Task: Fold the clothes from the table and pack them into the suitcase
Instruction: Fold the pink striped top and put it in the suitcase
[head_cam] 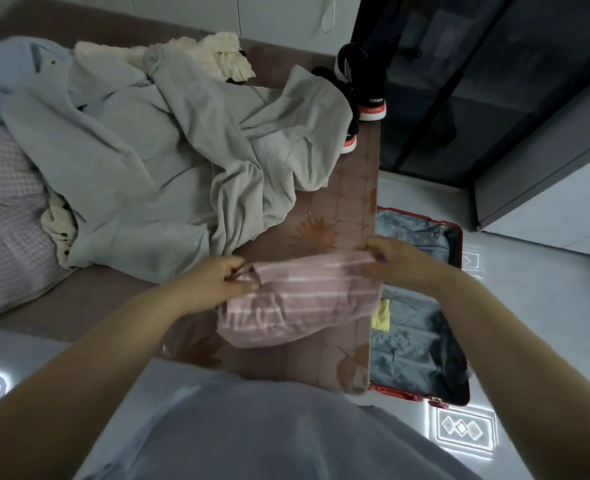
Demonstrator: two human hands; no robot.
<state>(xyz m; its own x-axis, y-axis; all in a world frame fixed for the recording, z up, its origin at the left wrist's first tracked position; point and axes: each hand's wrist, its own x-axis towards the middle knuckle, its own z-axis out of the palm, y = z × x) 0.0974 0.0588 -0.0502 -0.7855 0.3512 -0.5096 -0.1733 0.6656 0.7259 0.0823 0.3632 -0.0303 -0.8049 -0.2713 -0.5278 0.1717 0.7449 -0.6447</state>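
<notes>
A pink garment with pale stripes (307,299) lies bunched at the near right corner of the brown leaf-patterned table (352,188). My left hand (217,282) pinches its left edge. My right hand (394,259) pinches its upper right edge, near the table's side. A red suitcase (456,237) lies open on the floor to the right of the table, with grey lining and a small yellow item (380,315) inside. Across the middle of the table sprawl grey-blue clothes (141,161).
A cream garment (224,53) lies at the table's far edge and a lilac checked cloth (6,216) at the left. Black trainers with red soles (366,84) stand at the far right corner. A dark glass-fronted cabinet (477,81) rises beyond the suitcase.
</notes>
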